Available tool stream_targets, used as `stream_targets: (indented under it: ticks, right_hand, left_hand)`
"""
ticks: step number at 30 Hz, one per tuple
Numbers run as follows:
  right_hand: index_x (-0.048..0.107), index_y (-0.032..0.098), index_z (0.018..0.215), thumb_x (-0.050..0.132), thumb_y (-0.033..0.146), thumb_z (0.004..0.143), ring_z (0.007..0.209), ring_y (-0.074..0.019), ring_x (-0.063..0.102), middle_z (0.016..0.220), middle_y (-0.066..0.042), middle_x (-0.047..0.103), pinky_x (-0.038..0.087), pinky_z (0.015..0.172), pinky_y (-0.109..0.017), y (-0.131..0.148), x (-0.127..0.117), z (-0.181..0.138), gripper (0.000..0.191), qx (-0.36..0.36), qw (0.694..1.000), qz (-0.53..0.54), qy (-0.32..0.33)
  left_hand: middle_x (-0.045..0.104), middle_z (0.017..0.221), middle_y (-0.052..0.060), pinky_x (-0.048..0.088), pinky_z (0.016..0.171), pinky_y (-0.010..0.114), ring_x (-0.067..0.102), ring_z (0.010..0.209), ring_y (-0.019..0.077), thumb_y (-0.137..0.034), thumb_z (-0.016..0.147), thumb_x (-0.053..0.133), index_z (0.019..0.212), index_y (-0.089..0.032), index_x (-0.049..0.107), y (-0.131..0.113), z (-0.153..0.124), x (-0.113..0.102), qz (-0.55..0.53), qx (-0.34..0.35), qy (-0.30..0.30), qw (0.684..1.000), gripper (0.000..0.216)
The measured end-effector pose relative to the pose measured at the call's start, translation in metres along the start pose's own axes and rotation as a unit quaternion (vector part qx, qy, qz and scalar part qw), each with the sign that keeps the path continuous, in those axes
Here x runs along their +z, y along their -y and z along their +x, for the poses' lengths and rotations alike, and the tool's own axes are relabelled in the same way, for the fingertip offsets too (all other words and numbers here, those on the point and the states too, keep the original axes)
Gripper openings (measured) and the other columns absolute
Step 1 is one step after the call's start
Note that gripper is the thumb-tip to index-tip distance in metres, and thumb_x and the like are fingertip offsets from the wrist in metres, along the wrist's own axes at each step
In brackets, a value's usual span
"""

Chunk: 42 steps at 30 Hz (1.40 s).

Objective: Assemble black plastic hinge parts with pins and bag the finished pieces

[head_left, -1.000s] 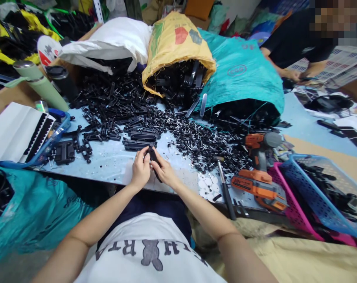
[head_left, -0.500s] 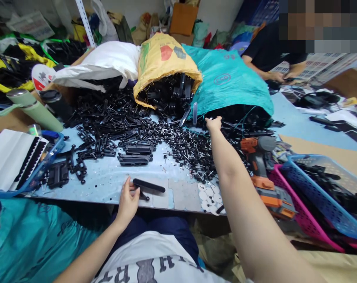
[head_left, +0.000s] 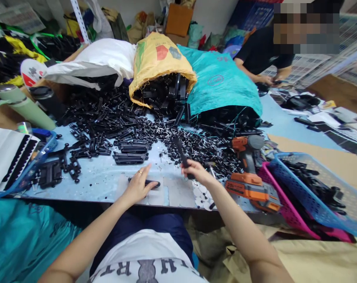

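Note:
My right hand (head_left: 196, 171) is closed around one end of a long black plastic bar (head_left: 181, 153), which points away over the loose parts. Palm down, my left hand (head_left: 138, 185) lies at the table's front edge with its fingers stretched out. Under and beside it is a black piece (head_left: 153, 184), partly hidden by the hand. Just beyond, several black bars (head_left: 130, 158) are stacked side by side. A pile of small black parts with metal pins (head_left: 199, 147) spreads beyond my right hand.
An orange and grey cordless drill (head_left: 249, 184) lies at right, beside a blue basket (head_left: 287, 159) of black parts. White, yellow (head_left: 163, 59) and teal sacks (head_left: 222, 82) stand at the back. A green bottle (head_left: 31, 112) leans at left. Another person's hands (head_left: 268, 80) work at far right.
My right hand has drawn back from the teal sack's mouth and now holds a black bar. My left hand has turned palm down over the piece on the table.

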State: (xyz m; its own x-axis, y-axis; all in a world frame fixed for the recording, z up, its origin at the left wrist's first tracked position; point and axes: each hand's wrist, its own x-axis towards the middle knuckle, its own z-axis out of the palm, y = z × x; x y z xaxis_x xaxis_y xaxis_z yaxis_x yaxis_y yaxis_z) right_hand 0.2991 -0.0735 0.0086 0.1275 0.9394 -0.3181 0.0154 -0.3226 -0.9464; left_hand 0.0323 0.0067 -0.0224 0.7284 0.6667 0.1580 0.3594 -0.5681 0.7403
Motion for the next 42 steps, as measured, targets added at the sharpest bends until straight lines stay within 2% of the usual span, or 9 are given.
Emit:
stream_targets:
  ticks: [5,8,11,16,20,25,30,37,42]
  right_hand:
    - [0.057,0.016,0.099,0.051,0.050,0.083,0.049,-0.0088,0.045,0.062,0.003,0.054,0.038,0.050,-0.022,-0.006,0.064,-0.030,0.038,-0.002,0.960,-0.151,0.235]
    - [0.052,0.018,0.117,0.038,0.055,0.089,0.063,-0.0138,0.055,0.080,-0.003,0.063,0.044,0.063,-0.026,-0.002,0.066,-0.036,0.048,-0.066,0.938,-0.274,0.204]
    - [0.053,0.021,0.120,0.037,0.053,0.090,0.089,-0.0206,0.060,0.103,-0.009,0.065,0.043,0.080,-0.030,-0.003,0.055,-0.042,0.047,-0.082,0.888,-0.413,0.187]
    - [0.052,0.021,0.119,0.045,0.058,0.085,0.083,-0.0239,0.063,0.093,-0.010,0.068,0.041,0.070,-0.029,-0.010,0.051,-0.048,0.051,-0.054,0.803,-0.558,0.203]
    - [0.054,0.022,0.110,0.038,0.050,0.092,0.084,-0.0203,0.062,0.094,-0.008,0.066,0.036,0.068,-0.026,-0.014,0.060,-0.046,0.037,-0.101,0.754,-0.624,0.178]
    - [0.054,0.021,0.108,0.031,0.048,0.094,0.082,-0.0193,0.058,0.090,-0.007,0.063,0.030,0.064,-0.027,-0.015,0.070,-0.049,0.038,-0.123,0.706,-0.692,0.083]
    - [0.054,0.022,0.109,0.026,0.046,0.096,0.080,-0.0193,0.055,0.090,-0.008,0.060,0.026,0.065,-0.029,-0.010,0.080,-0.061,0.040,-0.150,0.673,-0.723,0.027]
    - [0.055,0.020,0.107,0.027,0.040,0.097,0.079,-0.0188,0.054,0.088,-0.009,0.059,0.024,0.066,-0.030,0.012,0.081,-0.066,0.035,-0.177,0.649,-0.739,0.033]
    - [0.057,0.019,0.105,0.032,0.044,0.095,0.080,-0.0184,0.054,0.088,-0.010,0.060,0.029,0.070,-0.029,0.015,0.073,-0.054,0.036,-0.170,0.676,-0.713,0.070]
  left_hand:
    - [0.060,0.111,0.008,0.047,0.088,0.032,0.059,0.101,0.0181,-0.035,0.089,0.045,0.125,-0.020,0.047,-0.023,0.004,-0.002,-0.166,-0.028,-0.100,0.981,0.039]
    - [0.061,0.112,0.008,0.043,0.094,0.035,0.056,0.106,0.0188,-0.034,0.092,0.039,0.124,-0.020,0.049,-0.019,0.003,-0.006,-0.102,-0.013,-0.061,0.993,0.037]
    - [0.059,0.117,0.010,0.040,0.096,0.038,0.052,0.110,0.0222,-0.038,0.092,0.039,0.125,-0.018,0.049,-0.001,0.001,-0.015,0.008,0.023,0.083,0.996,0.040]
    - [0.058,0.115,0.008,0.040,0.091,0.037,0.051,0.108,0.0240,-0.040,0.087,0.050,0.122,-0.021,0.050,0.010,0.006,-0.018,0.158,0.084,0.223,0.958,0.041]
    - [0.058,0.109,0.008,0.040,0.085,0.034,0.051,0.103,0.0226,-0.033,0.091,0.042,0.120,-0.020,0.050,-0.001,0.011,-0.011,0.210,0.099,0.230,0.945,0.033]
    - [0.058,0.103,0.009,0.040,0.085,0.039,0.053,0.099,0.0268,-0.064,0.074,0.053,0.113,-0.017,0.048,-0.006,0.010,-0.005,0.211,0.103,0.181,0.955,0.061]
    - [0.058,0.100,0.008,0.043,0.079,0.037,0.057,0.091,0.0262,-0.069,0.064,0.061,0.108,-0.019,0.046,-0.003,0.003,-0.003,0.206,0.090,0.143,0.964,0.068]
    - [0.059,0.089,0.007,0.046,0.069,0.033,0.060,0.083,0.0233,-0.062,0.076,0.052,0.095,-0.018,0.050,0.001,-0.005,-0.003,0.202,0.141,0.099,0.964,0.048]
    - [0.060,0.085,0.009,0.046,0.068,0.034,0.061,0.082,0.0259,-0.064,0.073,0.055,0.091,-0.015,0.054,-0.009,0.001,-0.006,0.181,0.097,0.126,0.971,0.052]
